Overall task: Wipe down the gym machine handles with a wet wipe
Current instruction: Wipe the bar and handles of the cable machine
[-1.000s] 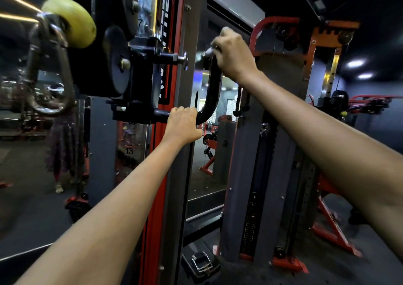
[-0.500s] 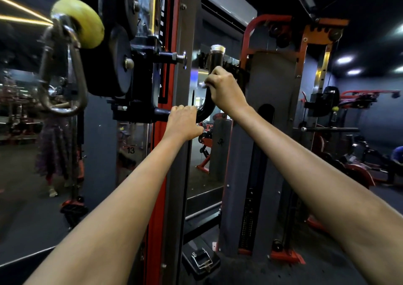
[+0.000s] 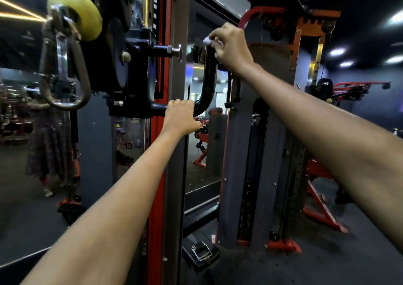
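A black curved handle (image 3: 208, 84) sticks out from the cable machine's carriage at mid frame. My left hand (image 3: 181, 119) grips its lower horizontal end. My right hand (image 3: 230, 46) is curled round the handle's top end and holds a white wet wipe (image 3: 207, 40) against it; only a small corner of the wipe shows past my fingers.
A yellow pulley wheel (image 3: 76, 12) with a steel carabiner (image 3: 65, 75) hangs at upper left. The red and grey upright (image 3: 172, 153) stands between my arms. A grey weight-stack tower (image 3: 261, 153) is behind, with a metal clip (image 3: 201, 252) on the floor.
My right hand slid from the middle of the handle back up to its top end with the wipe. My left hand has kept its grip on the lower end.
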`<state>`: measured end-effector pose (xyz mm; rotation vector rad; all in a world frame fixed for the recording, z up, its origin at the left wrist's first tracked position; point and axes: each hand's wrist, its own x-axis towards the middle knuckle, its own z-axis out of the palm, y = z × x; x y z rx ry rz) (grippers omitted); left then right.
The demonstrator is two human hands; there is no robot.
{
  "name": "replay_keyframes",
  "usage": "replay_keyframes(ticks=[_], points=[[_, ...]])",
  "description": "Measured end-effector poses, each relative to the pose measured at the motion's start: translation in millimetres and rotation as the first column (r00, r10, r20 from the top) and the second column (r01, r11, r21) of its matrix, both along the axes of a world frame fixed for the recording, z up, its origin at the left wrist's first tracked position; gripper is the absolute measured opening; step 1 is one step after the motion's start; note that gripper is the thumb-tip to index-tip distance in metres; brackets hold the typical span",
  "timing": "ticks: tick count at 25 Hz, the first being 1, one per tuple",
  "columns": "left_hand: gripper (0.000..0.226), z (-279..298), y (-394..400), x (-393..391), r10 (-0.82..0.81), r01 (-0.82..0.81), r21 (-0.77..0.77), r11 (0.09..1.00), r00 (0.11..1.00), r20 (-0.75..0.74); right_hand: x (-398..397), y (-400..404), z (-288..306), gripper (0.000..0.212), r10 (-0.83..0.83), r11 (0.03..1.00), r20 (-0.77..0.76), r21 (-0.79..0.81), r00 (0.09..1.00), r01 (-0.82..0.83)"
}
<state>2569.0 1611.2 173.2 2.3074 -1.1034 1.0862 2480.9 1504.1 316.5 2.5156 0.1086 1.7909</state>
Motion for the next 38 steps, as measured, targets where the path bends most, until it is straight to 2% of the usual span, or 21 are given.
replay_keyframes(ticks=[3, 9, 15, 18, 21, 22, 25, 26, 29, 32, 36, 38], points=[[0.029, -1, 0, 0, -0.005, 0.005, -0.017, 1.000, 1.000, 0.011, 9, -10, -19, 0.018, 0.016, 0.999, -0.012, -0.028, 1.000, -0.016], [0.037, 0, -1, -3, 0.027, -0.027, 0.005, 1.000, 1.000, 0.003, 16, -10, -66, 0.013, 0.157, 0.987, 0.045, -0.027, 0.987, -0.156], [0.038, 2, -1, -2, 0.035, -0.035, 0.008, 0.999, 0.999, -0.028, 21, -10, -103, 0.017, 0.215, 0.972, 0.092, 0.077, 0.972, -0.223], [0.038, 1, 0, -4, 0.023, -0.023, 0.001, 1.000, 1.000, -0.020, 19, -9, -132, 0.020, 0.297, 0.924, 0.138, 0.208, 0.945, -0.321], [0.037, 1, 1, -6, 0.005, -0.005, -0.017, 1.000, 1.000, -0.013, 7, -14, -142, 0.018, 0.345, 0.892, 0.024, 0.304, 0.938, -0.335], [0.037, 0, 0, -7, 0.007, -0.007, -0.018, 1.000, 1.000, -0.010, 1, -14, -138, 0.016, 0.342, 0.896, 0.037, 0.290, 0.939, -0.338], [0.036, 0, -1, -6, 0.025, -0.025, -0.022, 0.999, 1.000, -0.004, -3, -18, -106, 0.014, 0.303, 0.884, 0.289, 0.271, 0.908, -0.381], [0.035, 0, -1, -5, 0.027, -0.027, -0.027, 0.999, 1.000, -0.005, 0, -16, -93, 0.014, 0.274, 0.889, 0.325, 0.275, 0.905, -0.367], [0.032, 0, -2, -4, 0.031, -0.031, -0.033, 0.999, 0.999, -0.011, 16, -13, -85, 0.013, 0.260, 0.900, 0.246, 0.288, 0.934, -0.326], [0.029, 0, -3, -5, 0.034, -0.034, -0.044, 0.998, 0.999, -0.008, 23, -16, -118, 0.012, 0.316, 0.891, 0.205, 0.271, 0.926, -0.364], [0.027, -1, -3, -6, 0.037, -0.037, -0.042, 0.998, 0.999, -0.009, 16, -24, -142, 0.005, 0.380, 0.835, 0.108, 0.386, 0.919, -0.391], [0.026, -2, -3, -6, 0.047, -0.047, -0.047, 0.998, 0.999, -0.004, 13, -29, -123, 0.007, 0.375, 0.832, 0.161, 0.375, 0.913, -0.408]])
